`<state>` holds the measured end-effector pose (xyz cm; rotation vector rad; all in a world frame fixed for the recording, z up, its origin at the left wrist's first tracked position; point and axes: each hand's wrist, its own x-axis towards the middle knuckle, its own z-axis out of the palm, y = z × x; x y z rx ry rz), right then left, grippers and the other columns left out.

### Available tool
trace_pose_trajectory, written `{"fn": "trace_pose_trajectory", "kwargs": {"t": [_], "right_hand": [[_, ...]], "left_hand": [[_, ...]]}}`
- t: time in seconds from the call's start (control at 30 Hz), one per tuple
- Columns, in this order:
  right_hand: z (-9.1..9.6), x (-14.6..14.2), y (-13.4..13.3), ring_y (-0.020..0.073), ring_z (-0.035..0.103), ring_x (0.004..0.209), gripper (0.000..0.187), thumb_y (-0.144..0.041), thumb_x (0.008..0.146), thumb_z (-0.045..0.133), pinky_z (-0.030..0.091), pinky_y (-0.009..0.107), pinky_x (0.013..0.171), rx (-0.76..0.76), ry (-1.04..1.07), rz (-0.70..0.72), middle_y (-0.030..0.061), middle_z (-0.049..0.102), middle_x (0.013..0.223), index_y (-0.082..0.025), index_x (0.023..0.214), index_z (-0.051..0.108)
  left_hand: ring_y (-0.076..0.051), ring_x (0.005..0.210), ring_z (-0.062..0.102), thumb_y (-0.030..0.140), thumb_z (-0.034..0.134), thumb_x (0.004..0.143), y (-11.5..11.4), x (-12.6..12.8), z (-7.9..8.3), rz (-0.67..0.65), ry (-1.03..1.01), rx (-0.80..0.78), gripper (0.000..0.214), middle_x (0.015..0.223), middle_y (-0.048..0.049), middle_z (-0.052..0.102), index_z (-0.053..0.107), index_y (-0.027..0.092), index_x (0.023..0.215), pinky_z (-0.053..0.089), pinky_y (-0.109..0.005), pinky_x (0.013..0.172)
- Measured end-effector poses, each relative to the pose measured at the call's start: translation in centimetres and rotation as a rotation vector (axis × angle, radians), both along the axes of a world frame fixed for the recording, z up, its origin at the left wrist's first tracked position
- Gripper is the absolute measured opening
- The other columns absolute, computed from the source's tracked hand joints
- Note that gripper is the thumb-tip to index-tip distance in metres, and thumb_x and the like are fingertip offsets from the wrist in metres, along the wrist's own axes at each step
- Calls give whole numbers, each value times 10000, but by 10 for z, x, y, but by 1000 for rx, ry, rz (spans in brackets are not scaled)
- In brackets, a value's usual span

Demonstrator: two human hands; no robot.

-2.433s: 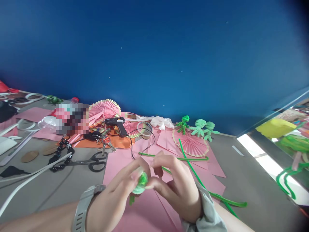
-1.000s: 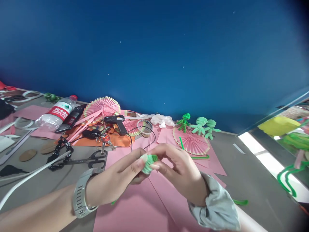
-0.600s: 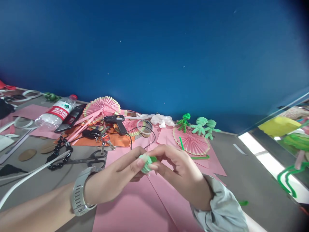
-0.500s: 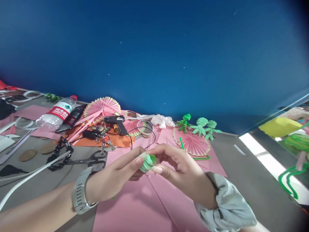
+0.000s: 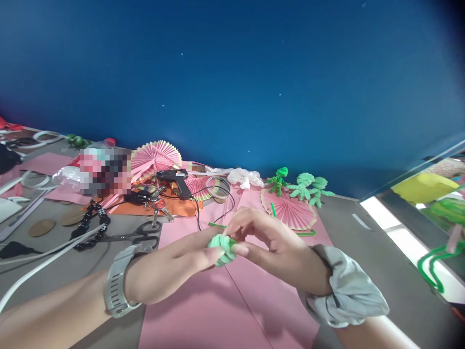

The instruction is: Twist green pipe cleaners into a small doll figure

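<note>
- Coil (image 5: 221, 252), pale green, above pink paper (image 5: 207, 310) on the bench (image 5: 366, 271).
- Left hand (image 5: 174, 265) grips its left side.
- Right hand (image 5: 272, 242) pinches its right edge.
- Scissors (image 5: 135, 236) lie left of the paper.

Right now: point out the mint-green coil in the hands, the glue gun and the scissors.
Mint-green coil (image 5: 223, 246), head view, on its wound strands.
Glue gun (image 5: 182, 183), head view, where barrel meets handle.
Scissors (image 5: 134, 236), head view, between blades and handle loops.
</note>
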<state>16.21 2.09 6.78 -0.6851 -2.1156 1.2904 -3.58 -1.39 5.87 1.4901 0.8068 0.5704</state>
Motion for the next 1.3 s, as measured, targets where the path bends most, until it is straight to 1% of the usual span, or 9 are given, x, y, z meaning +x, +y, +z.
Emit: {"fn": "trace_pose_trajectory", "kwargs": {"t": [0.1,0.2,0.33,0.53,0.8,0.9,1.0,1.17,1.3], "right_hand": [[1,-1,0,101,481,731,98,-282,880,489,427,242,667,-126,56,23,3,497,824,-184,887,495],[1,-3,-1,94,462,703,117,-278,850,540,412,232,645,-195,35,69,-5,472,803,-177,847,481],[-3,-4,0,98,465,694,121,-285,842,553,398,231,637,-171,-65,152,-3,499,787,-169,837,518],[-3,-4,1,102,458,674,161,-316,854,532,396,233,628,-94,-156,175,-5,514,756,-169,790,518],[0,2,9,97,441,655,182,-336,876,491,376,217,598,-53,-228,35,-25,479,726,-182,779,483],[-3,0,9,99,444,667,165,-329,885,477,384,219,608,-35,-217,-18,-25,477,733,-186,804,480],[-4,-2,7,109,473,721,131,-304,894,461,410,241,659,6,-183,-17,-7,506,795,-186,848,495],[-3,-3,3,116,502,848,59,-199,893,457,427,253,758,81,-117,39,11,535,891,-188,903,514],[-1,-1,3,108,500,841,58,-162,890,458,421,238,758,124,-140,45,6,539,877,-186,875,509]], "left_hand": [[-136,711,404,284,381,881,-2,2,4,-13,80,98,146,786,6,440,509,216,868,372,-238,678],[-117,646,390,227,405,859,-3,3,4,-57,170,113,96,733,19,415,496,197,855,362,-221,607],[-104,586,357,253,443,833,1,1,0,-170,240,148,86,686,28,397,480,176,845,331,-209,532],[-134,716,413,224,440,823,6,-3,-5,-288,178,151,141,839,-9,452,441,183,958,386,-224,618],[-126,696,426,301,367,884,1,6,10,-41,294,150,108,827,5,452,394,200,909,390,-244,648],[-133,667,413,327,287,912,-1,5,9,-23,354,222,163,776,11,446,391,203,890,375,-265,655],[-132,689,413,326,209,930,-4,2,1,-26,308,273,202,823,2,439,364,210,871,366,-265,664],[-128,687,415,346,217,930,-5,1,-5,-13,300,287,194,806,12,433,346,214,867,362,-255,652],[-125,685,420,344,236,926,-5,1,-3,-24,309,277,185,795,18,431,362,213,888,373,-244,646]]}}
